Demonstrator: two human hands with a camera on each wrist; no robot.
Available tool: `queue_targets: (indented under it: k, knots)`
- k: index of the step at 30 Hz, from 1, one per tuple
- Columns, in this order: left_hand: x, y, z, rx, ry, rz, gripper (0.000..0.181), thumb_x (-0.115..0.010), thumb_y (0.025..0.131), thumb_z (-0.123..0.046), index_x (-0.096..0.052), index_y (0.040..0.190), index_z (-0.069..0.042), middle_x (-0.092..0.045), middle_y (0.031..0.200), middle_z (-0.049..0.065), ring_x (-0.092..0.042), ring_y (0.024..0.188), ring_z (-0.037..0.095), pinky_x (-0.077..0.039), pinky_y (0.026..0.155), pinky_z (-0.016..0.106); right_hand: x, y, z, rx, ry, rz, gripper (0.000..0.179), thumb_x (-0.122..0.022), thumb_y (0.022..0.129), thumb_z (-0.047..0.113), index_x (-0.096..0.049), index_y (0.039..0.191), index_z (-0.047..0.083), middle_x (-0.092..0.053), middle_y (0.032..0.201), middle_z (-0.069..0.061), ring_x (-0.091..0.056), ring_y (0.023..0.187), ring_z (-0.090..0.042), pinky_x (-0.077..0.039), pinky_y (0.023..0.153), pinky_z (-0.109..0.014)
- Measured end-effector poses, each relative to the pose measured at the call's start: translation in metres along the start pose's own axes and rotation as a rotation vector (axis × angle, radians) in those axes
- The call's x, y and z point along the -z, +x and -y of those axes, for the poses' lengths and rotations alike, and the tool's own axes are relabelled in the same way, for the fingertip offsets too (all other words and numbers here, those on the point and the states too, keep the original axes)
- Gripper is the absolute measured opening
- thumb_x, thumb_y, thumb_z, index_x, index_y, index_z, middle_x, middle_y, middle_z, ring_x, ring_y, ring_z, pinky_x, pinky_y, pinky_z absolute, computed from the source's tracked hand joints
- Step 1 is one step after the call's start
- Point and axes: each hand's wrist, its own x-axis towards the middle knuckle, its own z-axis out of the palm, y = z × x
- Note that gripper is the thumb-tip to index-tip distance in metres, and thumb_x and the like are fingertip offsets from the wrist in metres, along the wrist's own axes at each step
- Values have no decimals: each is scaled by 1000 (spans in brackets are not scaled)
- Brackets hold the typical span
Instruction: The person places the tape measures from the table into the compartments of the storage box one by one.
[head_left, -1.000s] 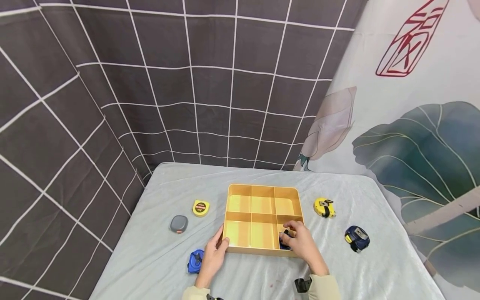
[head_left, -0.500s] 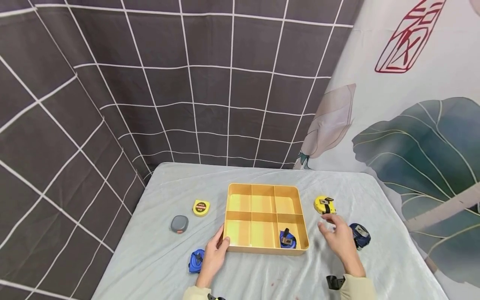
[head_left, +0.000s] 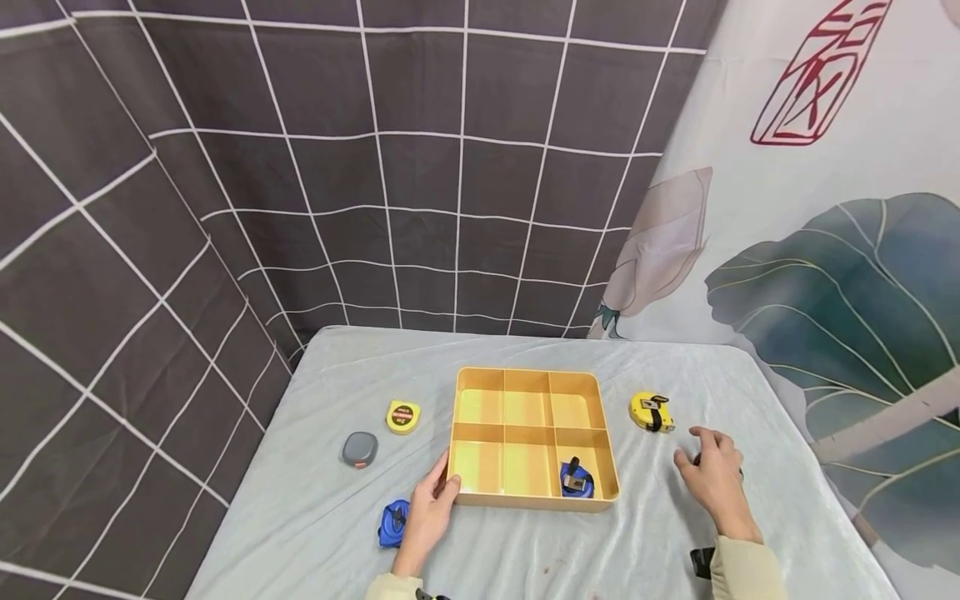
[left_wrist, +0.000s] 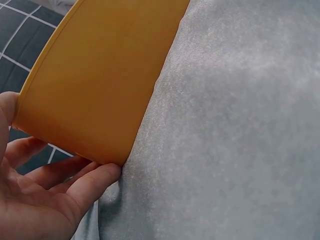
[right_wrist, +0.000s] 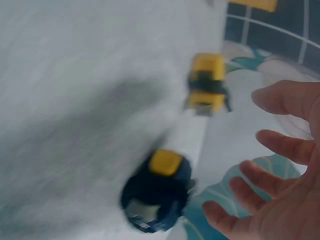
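Gripping the yellow tray should keep it steady: the left hand pinches its near left corner, while the right hand, loose and holding nothing, hangs by the navy tape measure right of the tray; grasping from above seems surest. Pale, wrinkled cloth lies beneath; dark, white-gridded fabric hangs behind

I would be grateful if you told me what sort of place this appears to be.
Probably a makeshift indoor recording corner: a pale cloth is spread under a yellow divided tray, with a dark gridded hanging behind and to the left, and a leaf-printed hanging on the right.
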Motion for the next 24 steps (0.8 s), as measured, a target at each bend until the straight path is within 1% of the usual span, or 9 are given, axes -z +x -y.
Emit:
queue_targets:
  k: [3,4,6,8,10,13,18,20,24]
  knots:
    - [0,-1,-1,-6,-15,5,48,-53,92,-14,-42,137,-5,-43,138,16,-44,124,28,-41,97,34,-3,3,-10,-59,-13,41,57,-54,86,15,-31,134,-5,-15,135,-37,-17,118,-56,-26,80,-66]
    - [0,-1,-4,-1,-19,8,47,-53,92,-12,-41,137,-3,-42,138,17,-43,124,28,-40,98,35,-4,4,-13,-77,-13,57,60,-55,86,14,-28,136,-5,-10,137,-38,-13,119,-57,-24,80,-68]
    - [2,-3,-13,9,-28,16,47,-52,92,-9,-41,137,-1,-42,138,19,-44,123,30,-40,98,37,-5,7,-19,-117,-10,92,66,-56,85,13,-22,138,-5,-3,138,-38,-7,120,-58,-20,81,-70]
    - [3,-5,-25,19,-27,22,47,-52,91,-7,-40,136,2,-42,137,21,-44,123,32,-40,97,36,-6,11,-24,-152,-10,127,69,-57,84,14,-19,139,-5,2,138,-38,-3,121,-59,-18,81,-72]
    - [4,-7,-34,32,-28,29,47,-51,91,-5,-40,135,4,-42,137,22,-44,122,32,-40,97,36,-9,14,-30,-179,-14,151,69,-57,84,13,-19,138,-5,4,138,-39,0,121,-59,-17,81,-73]
    - [4,-9,-39,39,-10,26,47,-51,91,-6,-40,135,4,-42,137,22,-45,122,31,-40,97,35,-14,17,-37,-196,-30,158,65,-55,83,14,-23,135,-7,3,136,-40,0,120,-59,-17,81,-74]
    - [4,-8,-36,34,-11,17,46,-52,91,-6,-42,135,4,-43,136,22,-45,122,32,-40,97,40,-21,16,-40,-225,-36,122,60,-51,83,15,-27,133,-6,1,136,-40,0,121,-58,-19,82,-73]
    - [3,-6,-30,29,-28,14,46,-53,90,-6,-42,135,3,-43,136,22,-45,122,33,-40,97,40,-22,17,-40,-240,-39,120,59,-50,83,14,-28,133,-6,-1,136,-39,0,121,-58,-20,81,-73]
    - [2,-2,-11,27,-16,7,47,-54,91,-11,-42,136,-2,-43,138,17,-45,122,28,-41,97,35,-24,21,-42,-250,-72,114,53,-51,84,16,-34,131,-3,-11,133,-38,-9,118,-58,-24,79,-73]
